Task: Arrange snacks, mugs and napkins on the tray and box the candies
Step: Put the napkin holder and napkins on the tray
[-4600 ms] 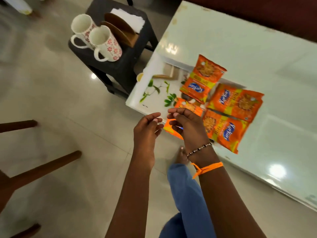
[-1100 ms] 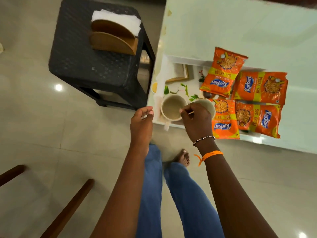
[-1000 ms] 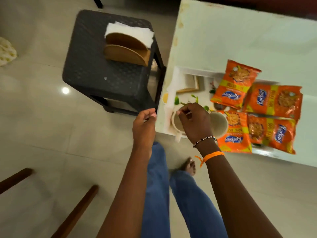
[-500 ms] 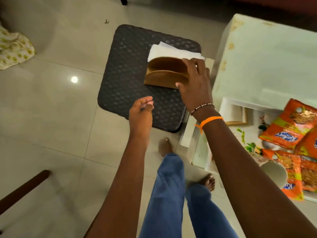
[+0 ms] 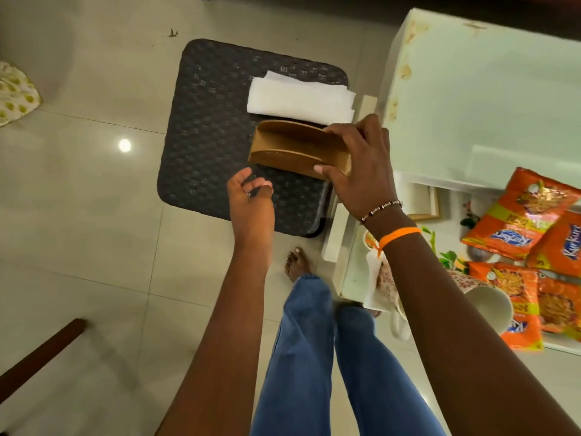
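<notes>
Since half a second ago the right hand (image 5: 361, 171) has tightened on the brown wooden napkin holder (image 5: 297, 149), and the stack of white paper napkins (image 5: 300, 100) now lies just beyond the holder on the stool rather than inside it.

At far left a yellow-patterned cloth (image 5: 15, 96) lies on the tiled floor. The black woven-pattern plastic stool (image 5: 213, 136) stands left of the pale surface (image 5: 478, 99). The left hand (image 5: 251, 202) hovers over the stool's near edge, fingers loosely curled, its grip holding nothing. The right hand's grip is closed on the holder's right end, thumb on the near wall and fingers over the far wall.

To the right, the white leaf-printed tray (image 5: 352, 272) sits at the surface's near-left corner. On it stand two white floral mugs, one (image 5: 385, 284) largely hidden behind the right forearm and the other (image 5: 484, 302) tilted toward the camera, touching the orange snack packets (image 5: 522, 215) stacked on the tray's right side.
</notes>
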`<state>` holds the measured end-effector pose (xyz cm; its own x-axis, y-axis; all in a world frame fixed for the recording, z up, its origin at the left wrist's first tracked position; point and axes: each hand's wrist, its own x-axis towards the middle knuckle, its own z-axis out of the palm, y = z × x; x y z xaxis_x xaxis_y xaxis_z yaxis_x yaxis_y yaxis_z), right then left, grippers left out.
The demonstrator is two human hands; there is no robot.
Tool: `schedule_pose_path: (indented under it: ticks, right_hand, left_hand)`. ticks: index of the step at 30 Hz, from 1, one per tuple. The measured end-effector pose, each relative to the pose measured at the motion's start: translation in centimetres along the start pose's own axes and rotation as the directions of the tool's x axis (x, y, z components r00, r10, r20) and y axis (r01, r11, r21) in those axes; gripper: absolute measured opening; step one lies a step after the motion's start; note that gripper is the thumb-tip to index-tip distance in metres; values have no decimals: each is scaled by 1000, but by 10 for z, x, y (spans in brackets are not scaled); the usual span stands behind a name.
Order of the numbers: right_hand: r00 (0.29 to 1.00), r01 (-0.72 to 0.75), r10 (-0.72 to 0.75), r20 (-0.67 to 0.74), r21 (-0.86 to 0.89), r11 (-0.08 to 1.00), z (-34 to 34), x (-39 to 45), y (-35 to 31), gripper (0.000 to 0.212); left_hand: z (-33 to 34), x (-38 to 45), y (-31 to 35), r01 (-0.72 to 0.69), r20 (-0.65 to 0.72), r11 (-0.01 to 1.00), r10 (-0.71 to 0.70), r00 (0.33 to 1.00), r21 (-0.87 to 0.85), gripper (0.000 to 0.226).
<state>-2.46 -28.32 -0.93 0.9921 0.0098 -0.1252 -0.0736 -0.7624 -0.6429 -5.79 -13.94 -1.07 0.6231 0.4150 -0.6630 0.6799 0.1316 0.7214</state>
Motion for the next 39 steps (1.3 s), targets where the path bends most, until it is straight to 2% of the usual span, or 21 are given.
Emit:
schedule_pose_path:
  ticks: [3,8,13,17,28,31,39]
  right_hand:
    - [1000,-20,20,12,36,999,-26,-35,22,49]
    - [996,-88,87,31,51,995,-76,-95,71,45]
    - [979,-193,193,63,-6,981,-105,-133,119,46]
    - [970,-219,224,100,-54,974,-108,-148,144,47]
    - [957,-277,283,63,-90,957,-106,-153,160,54]
    - [951,-292,300,80,-101,951,-105,-151,162,55]
    - [930,-330,346,121,-137,934,-108,-149,156,56]
  left_hand:
    - [10,-28,-10,-28,8,999,28,1000,-15,40]
    - [37,-83,-38,-98,114,994,91,989,50,37]
    - [68,-125,-74,-126,206,971,84,975,202,27]
    - [83,-141,-95,-153,276,942,68,959,300,28]
    - [93,-143,-101,-59,318,920,-74,945,388,32]
    - [92,-139,-101,-45,327,928,-85,941,369,20]
    - [98,-128,-99,34,350,916,-187,918,400,25]
